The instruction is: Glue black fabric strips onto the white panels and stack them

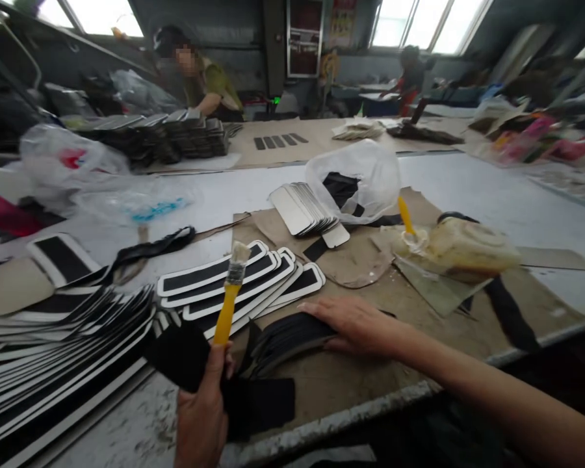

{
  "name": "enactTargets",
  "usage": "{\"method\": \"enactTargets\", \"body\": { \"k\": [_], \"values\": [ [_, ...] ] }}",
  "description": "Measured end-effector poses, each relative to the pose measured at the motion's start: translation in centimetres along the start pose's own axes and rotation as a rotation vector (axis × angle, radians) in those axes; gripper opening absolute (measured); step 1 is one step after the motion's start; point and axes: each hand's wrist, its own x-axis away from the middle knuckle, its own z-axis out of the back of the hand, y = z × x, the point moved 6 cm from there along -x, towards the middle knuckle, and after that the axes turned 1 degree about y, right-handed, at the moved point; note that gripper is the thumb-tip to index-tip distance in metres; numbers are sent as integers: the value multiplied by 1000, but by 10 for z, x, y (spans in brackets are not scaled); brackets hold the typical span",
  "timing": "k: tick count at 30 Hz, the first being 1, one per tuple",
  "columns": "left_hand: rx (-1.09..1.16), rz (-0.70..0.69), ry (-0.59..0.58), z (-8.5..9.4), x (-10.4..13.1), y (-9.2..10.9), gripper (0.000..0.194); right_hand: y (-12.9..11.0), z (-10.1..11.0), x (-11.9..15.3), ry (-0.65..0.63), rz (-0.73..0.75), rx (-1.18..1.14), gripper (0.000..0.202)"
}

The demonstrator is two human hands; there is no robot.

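Observation:
My left hand (pixel 202 413) is closed around the yellow handle of a paintbrush (pixel 228 305), its pale bristles pointing up. A black rectangular piece (pixel 180 351) shows beside that hand; whether the fingers pinch it too, I cannot tell. My right hand (pixel 353 325) grips across a stack of curved black strips (pixel 290 338), fingers over the far side and thumb on the near side. Another flat black piece (pixel 266 400) lies just below the stack. Behind the brush, white-bordered black curved pieces (pixel 224 276) overlap in a fanned pile.
A large pile of white-edged strips (pixel 68 370) covers the left. White cards (pixel 297 205) fan out by a plastic bag (pixel 370 182). At right sits a container of yellowish substance (pixel 472 250) beside a yellow handle (pixel 406 216). A person (pixel 205 84) works across the table.

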Motion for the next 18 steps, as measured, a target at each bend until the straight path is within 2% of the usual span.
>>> {"method": "enactTargets", "body": {
  "k": [3, 8, 13, 16, 18],
  "values": [
    [60, -4, -51, -10, -3, -11, 37, -1, 2, 3, -4, -36, 47, 73],
    [117, -72, -173, -31, 0, -16, 35, 7, 9, 21, 59, -112, 88, 82],
    [105, -88, -242, -40, 4, -17, 31, 35, 10, 81, 217, -269, 135, 84],
    [71, -112, -252, -43, 5, -16, 32, 54, -1, 122, 305, -378, 96, 84],
    [43, -144, -263, -46, 6, -15, 32, 65, -12, 139, 371, -454, -23, 84]
  ]
}}
